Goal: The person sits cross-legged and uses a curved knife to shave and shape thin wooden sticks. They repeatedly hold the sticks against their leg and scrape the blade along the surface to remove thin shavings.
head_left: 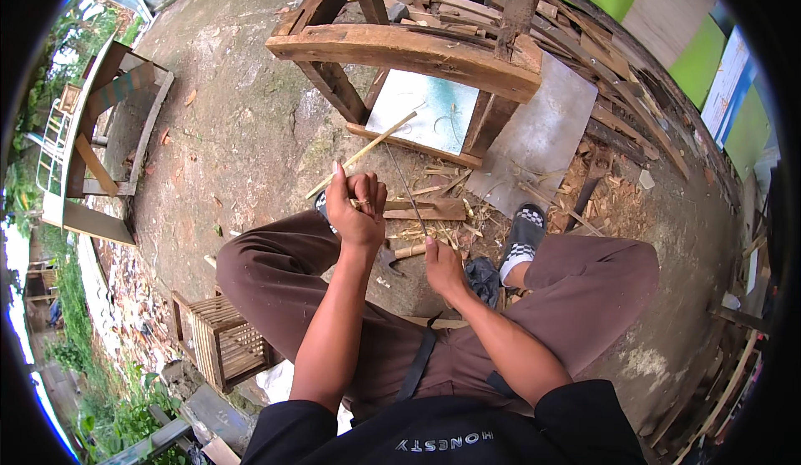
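Observation:
My left hand [355, 206] is closed around a thin pale bamboo strip [367, 152] that runs up and right toward the wooden frame. My right hand [442, 269] grips the handle of a long thin knife [407, 188], whose blade points up beside the strip. The blade passes close to the strip near my left hand; whether it touches is unclear. Both hands hover over my knees, above a flat wood block [434, 210] and a scatter of bamboo shavings [434, 231] on the ground.
A heavy wooden frame [400, 52] stands ahead over a metal sheet [534, 139]. Piled wood scraps [601, 56] lie at the right. A small slatted wooden crate [221, 340] sits by my left leg. My sandalled foot [521, 244] rests near the shavings.

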A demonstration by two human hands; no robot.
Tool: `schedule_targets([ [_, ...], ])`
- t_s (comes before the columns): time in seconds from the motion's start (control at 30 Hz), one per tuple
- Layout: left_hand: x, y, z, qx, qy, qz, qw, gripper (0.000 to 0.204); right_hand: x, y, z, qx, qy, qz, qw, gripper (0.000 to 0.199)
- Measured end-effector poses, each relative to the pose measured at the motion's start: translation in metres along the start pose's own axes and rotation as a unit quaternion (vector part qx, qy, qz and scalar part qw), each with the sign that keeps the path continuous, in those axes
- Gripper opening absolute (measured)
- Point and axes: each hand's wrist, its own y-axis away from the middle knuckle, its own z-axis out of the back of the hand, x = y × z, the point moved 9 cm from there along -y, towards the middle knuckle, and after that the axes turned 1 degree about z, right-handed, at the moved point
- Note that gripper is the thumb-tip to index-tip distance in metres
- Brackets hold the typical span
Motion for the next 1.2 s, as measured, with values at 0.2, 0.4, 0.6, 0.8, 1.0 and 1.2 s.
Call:
schedule_targets([
  [0.2,-0.001,0.003,0.0,0.035,-0.03,-0.016,0.999,0.066,0.043,0.013,0.024,-0.018,-0.064,0.073,0.995,0.046],
  [0.4,-0.003,-0.003,0.005,0.006,-0.003,-0.004,1.0,0.067,-0.009,-0.007,-0.004,0.027,0.041,-0.028,0.998,0.045],
  [0.6,0.002,-0.001,0.007,0.032,-0.03,0.006,0.999,0.068,0.06,0.007,0.03,-0.044,-0.122,0.12,0.984,0.042],
  [0.8,-0.003,-0.005,0.002,0.007,-0.035,-0.006,0.999,0.068,-0.052,-0.005,-0.004,0.053,0.022,-0.215,0.975,0.053],
  [1.0,0.002,-0.005,-0.011,0.032,-0.052,-0.003,0.998,0.067,0.023,-0.016,0.018,-0.048,-0.054,0.091,0.993,0.055],
  [1.2,0.006,-0.012,-0.013,0.033,-0.049,0.006,0.998,0.067,-0.023,-0.014,-0.002,-0.032,-0.103,-0.004,0.994,0.053],
])
